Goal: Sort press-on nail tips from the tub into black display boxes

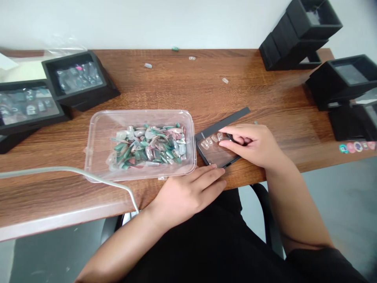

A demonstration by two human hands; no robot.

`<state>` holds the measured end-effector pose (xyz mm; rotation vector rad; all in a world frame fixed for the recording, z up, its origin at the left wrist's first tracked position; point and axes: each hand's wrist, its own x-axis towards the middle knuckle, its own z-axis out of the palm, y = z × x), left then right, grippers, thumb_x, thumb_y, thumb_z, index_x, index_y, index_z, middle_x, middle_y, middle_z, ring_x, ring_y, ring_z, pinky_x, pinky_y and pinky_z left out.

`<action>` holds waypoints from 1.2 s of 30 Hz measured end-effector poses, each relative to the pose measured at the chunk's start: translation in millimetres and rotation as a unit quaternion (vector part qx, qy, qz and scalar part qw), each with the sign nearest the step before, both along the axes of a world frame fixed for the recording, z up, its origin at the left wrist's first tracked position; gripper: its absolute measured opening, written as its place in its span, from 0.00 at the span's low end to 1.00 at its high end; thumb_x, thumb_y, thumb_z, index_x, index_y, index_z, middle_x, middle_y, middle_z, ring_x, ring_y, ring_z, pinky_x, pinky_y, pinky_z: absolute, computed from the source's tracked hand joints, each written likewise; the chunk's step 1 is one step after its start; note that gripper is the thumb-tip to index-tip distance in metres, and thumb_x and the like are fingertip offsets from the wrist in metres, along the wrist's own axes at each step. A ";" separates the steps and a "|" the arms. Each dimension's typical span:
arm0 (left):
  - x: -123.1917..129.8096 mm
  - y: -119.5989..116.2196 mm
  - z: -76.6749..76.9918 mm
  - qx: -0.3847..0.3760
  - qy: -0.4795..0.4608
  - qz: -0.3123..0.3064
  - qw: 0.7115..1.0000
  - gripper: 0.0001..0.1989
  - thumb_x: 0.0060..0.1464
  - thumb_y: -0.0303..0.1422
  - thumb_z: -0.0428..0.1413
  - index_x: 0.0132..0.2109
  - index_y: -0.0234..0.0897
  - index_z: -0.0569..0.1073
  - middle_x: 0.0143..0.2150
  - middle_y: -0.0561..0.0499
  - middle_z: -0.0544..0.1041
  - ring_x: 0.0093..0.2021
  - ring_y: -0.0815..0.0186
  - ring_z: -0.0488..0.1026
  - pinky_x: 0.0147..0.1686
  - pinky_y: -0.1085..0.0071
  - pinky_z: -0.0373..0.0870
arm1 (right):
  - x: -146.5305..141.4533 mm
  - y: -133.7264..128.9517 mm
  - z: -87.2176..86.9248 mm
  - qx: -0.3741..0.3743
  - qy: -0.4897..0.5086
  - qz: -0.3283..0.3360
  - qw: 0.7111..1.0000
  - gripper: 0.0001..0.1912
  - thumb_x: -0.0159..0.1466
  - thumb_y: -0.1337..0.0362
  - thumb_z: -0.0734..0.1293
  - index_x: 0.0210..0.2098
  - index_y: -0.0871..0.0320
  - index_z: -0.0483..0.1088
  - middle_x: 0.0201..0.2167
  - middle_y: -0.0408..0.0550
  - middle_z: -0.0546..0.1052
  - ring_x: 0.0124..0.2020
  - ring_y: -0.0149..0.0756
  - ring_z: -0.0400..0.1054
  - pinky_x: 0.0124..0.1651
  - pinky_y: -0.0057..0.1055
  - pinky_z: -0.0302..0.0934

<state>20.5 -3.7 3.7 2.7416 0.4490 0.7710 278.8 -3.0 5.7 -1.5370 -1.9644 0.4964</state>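
Observation:
A shallow black-framed box with a see-through face [224, 154] lies tilted on the table in front of me. A row of several pale press-on nails [209, 140] runs along its far side. My right hand [250, 143] reaches over it from the right, thumb and index finger closed around the end press-on nail [220, 136]. At the box's near edge, my left hand [194, 190] rests with fingers stretched out, the fingertips touching the frame. Just left of the box stands a clear plastic tub [98, 137], holding a heap of green, pink and clear press-on nails [150, 147].
Black boxes with packed nails [79, 76] stand at the left; stacked black boxes [297, 35] and more boxes [341, 78] occupy the right. Loose nails [148, 65] lie toward the back. A pale cable [70, 169] crosses the tub's near left corner. Round stickers [357, 147] sit far right.

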 end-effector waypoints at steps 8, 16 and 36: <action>-2.2 -1.6 -0.3 -0.003 -0.009 0.003 1.000 0.14 0.71 0.28 0.51 0.51 0.39 0.81 0.57 0.54 0.83 0.55 0.63 0.81 0.52 0.67 0.81 | -0.6 -0.7 -0.7 0.005 0.006 -0.026 1.000 0.11 0.65 0.59 0.74 0.46 0.53 0.81 0.21 0.34 0.61 0.23 0.25 0.56 0.31 0.29 0.54; -0.8 -1.1 -1.8 -0.009 -0.005 0.003 1.000 0.13 0.70 0.28 0.52 0.52 0.39 0.81 0.57 0.54 0.82 0.56 0.63 0.81 0.52 0.67 0.82 | -0.7 -0.8 -4.1 0.031 0.007 -0.004 0.999 0.11 0.69 0.61 0.70 0.50 0.51 0.81 0.21 0.36 0.67 0.24 0.28 0.60 0.32 0.31 0.58; -27.6 -11.6 14.2 0.108 -0.100 -0.016 0.989 0.08 0.65 0.30 0.60 0.47 0.48 0.82 0.54 0.64 0.83 0.58 0.72 0.78 0.67 0.69 0.67 | 0.2 -6.6 -3.6 0.058 -0.007 -0.017 0.998 0.15 0.68 0.62 0.72 0.54 0.51 0.79 0.26 0.37 0.75 0.22 0.26 0.60 0.30 0.28 0.61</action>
